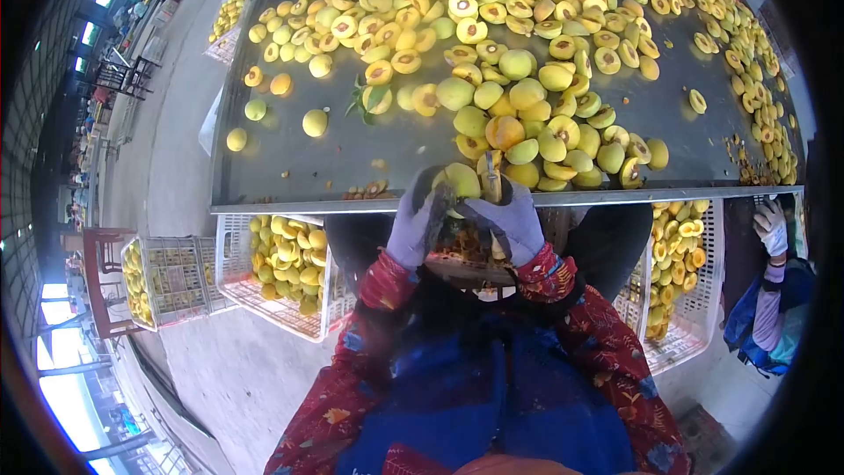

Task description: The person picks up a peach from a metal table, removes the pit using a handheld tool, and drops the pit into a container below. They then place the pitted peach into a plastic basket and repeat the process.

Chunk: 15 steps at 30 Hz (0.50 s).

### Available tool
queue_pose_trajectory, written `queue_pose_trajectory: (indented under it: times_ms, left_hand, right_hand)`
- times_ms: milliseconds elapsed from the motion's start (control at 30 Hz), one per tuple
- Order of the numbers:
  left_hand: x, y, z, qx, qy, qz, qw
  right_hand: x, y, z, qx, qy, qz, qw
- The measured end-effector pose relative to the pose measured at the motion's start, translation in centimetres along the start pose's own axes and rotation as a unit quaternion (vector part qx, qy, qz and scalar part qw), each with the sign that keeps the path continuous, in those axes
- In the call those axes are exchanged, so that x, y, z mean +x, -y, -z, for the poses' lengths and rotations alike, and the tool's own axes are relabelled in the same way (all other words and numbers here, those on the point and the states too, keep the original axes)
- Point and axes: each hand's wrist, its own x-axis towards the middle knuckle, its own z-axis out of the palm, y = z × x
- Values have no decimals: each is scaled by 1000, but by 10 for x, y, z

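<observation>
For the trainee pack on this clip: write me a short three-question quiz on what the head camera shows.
1. True or false: both hands wear gloves.
2. What does the left hand hold? A) a whole pale fruit B) a crate C) a leaf
3. Where does the white crate of fruit sit relative to the table?

Key:
1. True; the right hand is gloved too.
2. A, the fruit at the table edge.
3. Below it, on the wearer's left.
</observation>
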Motion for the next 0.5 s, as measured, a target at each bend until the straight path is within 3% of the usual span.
queue_pose_trajectory:
  times_ms: [33,133,233,333,433,500]
  left_hand:
    - [-1,5,1,16,-5,-24,1000]
    - [-7,9,5,149,3,-136,979]
    - [-11,5,13,208,29,-182,960]
    - [-15,-3,14,436,6,-261,861]
    - [-22,13,7,198,-11,-221,955]
    - [-28,30,17,-47,-72,-110,990]
  right_hand:
    - [0,-1,-1,58,-3,-15,998]
    - [-1,-7,1,49,11,-16,999]
    - [-4,0,-4,58,14,-64,996]
    - [-5,14,0,193,45,-186,962]
    - [1,10,-4,-28,-3,-40,999]
    - [14,-4,14,-140,-8,54,989]
